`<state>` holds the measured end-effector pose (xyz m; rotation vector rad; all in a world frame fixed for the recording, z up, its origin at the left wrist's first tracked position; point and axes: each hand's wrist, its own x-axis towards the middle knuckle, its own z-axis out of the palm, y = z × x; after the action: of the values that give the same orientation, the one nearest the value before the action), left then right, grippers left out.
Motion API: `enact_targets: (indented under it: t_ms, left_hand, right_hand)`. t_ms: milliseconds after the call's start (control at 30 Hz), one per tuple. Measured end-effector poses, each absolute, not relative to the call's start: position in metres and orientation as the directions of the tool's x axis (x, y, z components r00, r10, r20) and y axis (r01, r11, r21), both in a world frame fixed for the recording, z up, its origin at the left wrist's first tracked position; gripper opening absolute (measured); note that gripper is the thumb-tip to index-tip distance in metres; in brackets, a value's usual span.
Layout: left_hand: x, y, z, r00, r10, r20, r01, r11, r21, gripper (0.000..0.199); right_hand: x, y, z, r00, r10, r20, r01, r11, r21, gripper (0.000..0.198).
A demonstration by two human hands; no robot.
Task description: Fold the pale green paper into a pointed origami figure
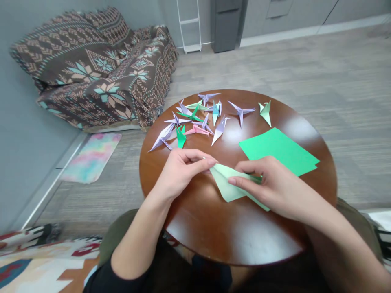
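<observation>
A partly folded sheet of origami paper (227, 189), pale green outside with a darker green edge showing, is held between both hands above the round table. My left hand (183, 167) pinches its left corner between thumb and fingertips. My right hand (264, 183) grips its other side, thumb on the near face and fingers behind. Beyond my right hand lies a stack of bright green paper squares (276, 148). Past my left hand sit several folded paper cranes, among them a pink crane (198, 130) and a green crane (181, 136).
The brown wooden table (210, 240) has a rounded edge close to my lap. A pale green crane (265, 112) and a purple crane (241, 112) lie toward its far side. A sofa with a patterned cover (106, 77) stands at the left, near a pastel mat (93, 156).
</observation>
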<state>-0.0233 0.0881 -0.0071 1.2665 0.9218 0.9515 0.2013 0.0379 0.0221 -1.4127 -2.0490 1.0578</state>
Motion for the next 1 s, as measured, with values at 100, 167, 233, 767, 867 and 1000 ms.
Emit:
enact_targets:
  t_ms: [100, 167, 233, 767, 867, 1000]
  left_hand:
    - [-0.027, 0.091, -0.004, 0.311, 0.950, -0.017, -0.117, 0.056, 0.992, 0.012]
    - [-0.029, 0.091, -0.001, 0.283, 0.959, -0.012, -0.146, 0.056, 0.988, 0.017]
    - [-0.028, 0.090, 0.002, 0.331, 0.943, -0.034, -0.134, 0.083, 0.988, 0.021]
    - [-0.012, 0.080, -0.002, 0.460, 0.861, -0.217, 0.120, 0.182, 0.976, 0.030]
    - [-0.012, 0.080, -0.003, 0.458, 0.863, -0.213, 0.122, 0.177, 0.977, 0.030]
    - [-0.012, 0.080, -0.005, 0.471, 0.858, -0.207, 0.115, 0.172, 0.978, 0.030]
  right_hand:
    - [0.202, 0.038, 0.023, -0.384, 0.920, -0.074, 0.602, 0.190, -0.775, 0.033]
    - [0.202, 0.038, 0.024, -0.384, 0.920, -0.074, 0.609, 0.192, -0.770, 0.034]
    - [0.202, 0.038, 0.024, -0.383, 0.921, -0.075, 0.606, 0.189, -0.772, 0.034]
    - [0.201, 0.039, 0.026, -0.376, 0.921, -0.105, 0.569, 0.140, -0.811, 0.033]
    - [0.201, 0.039, 0.025, -0.370, 0.921, -0.122, 0.567, 0.120, -0.815, 0.034]
    - [0.201, 0.039, 0.025, -0.384, 0.912, -0.142, 0.559, 0.108, -0.822, 0.035]
